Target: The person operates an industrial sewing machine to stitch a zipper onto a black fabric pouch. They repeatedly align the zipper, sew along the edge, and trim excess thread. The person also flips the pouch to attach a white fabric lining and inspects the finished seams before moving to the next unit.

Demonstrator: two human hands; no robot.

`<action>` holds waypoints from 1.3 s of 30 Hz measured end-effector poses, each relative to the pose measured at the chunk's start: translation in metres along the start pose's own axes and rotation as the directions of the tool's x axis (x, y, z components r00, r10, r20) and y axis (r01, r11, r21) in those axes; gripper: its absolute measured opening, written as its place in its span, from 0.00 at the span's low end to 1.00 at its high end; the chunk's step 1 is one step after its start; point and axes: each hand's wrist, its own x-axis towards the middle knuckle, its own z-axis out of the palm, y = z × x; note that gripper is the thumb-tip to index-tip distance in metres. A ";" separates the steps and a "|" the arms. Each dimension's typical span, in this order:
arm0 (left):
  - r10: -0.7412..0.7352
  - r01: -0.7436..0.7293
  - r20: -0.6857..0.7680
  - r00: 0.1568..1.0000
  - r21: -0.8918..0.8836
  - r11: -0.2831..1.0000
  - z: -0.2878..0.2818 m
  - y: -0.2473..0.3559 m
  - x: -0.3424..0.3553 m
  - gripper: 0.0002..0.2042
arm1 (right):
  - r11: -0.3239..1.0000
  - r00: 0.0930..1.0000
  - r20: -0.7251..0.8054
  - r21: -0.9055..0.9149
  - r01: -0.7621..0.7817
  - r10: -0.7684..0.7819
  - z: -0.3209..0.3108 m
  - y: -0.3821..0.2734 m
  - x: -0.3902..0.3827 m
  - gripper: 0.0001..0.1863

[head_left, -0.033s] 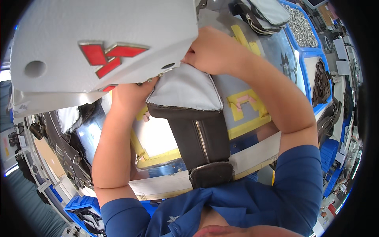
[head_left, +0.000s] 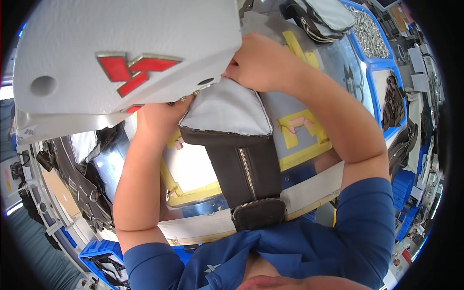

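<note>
A dark brown bag (head_left: 244, 164) with a pale grey lining (head_left: 227, 113) stretches from the white sewing machine head (head_left: 140, 29) toward my body. A zipper (head_left: 247, 169) runs along its middle, and a small zipped pocket (head_left: 259, 212) hangs over the table's front edge. My right hand (head_left: 258, 63) is closed, with curled fingers on the bag's far right edge; the machine head partly covers them. At the far left edge of the lining lies my left hand (head_left: 164, 116), its fingers mostly hidden under the machine head. The needle area is out of sight.
Yellow tape (head_left: 304, 128) marks the shiny tabletop. Far right, blue trays hold metal hardware (head_left: 369, 34) and dark strips (head_left: 394, 101). Another bag piece (head_left: 324, 21) lies at the back. Dark bag pieces (head_left: 79, 179) are heaped at left, above a blue crate (head_left: 99, 249).
</note>
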 end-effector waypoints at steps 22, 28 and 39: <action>-0.340 0.304 0.160 0.927 0.213 0.928 -0.026 0.046 0.000 0.15 | 0.998 0.992 -0.118 0.032 0.056 -0.052 0.013 0.006 0.002 0.17; -0.235 0.011 0.397 0.887 0.489 0.872 -0.077 0.101 -0.018 0.24 | 0.991 0.988 -0.145 0.117 0.068 -0.051 0.014 0.016 -0.006 0.15; 0.246 -0.259 0.448 0.860 -0.032 0.965 -0.041 0.101 -0.017 0.27 | 0.985 0.956 -0.243 0.001 0.172 -0.167 0.015 0.011 -0.008 0.15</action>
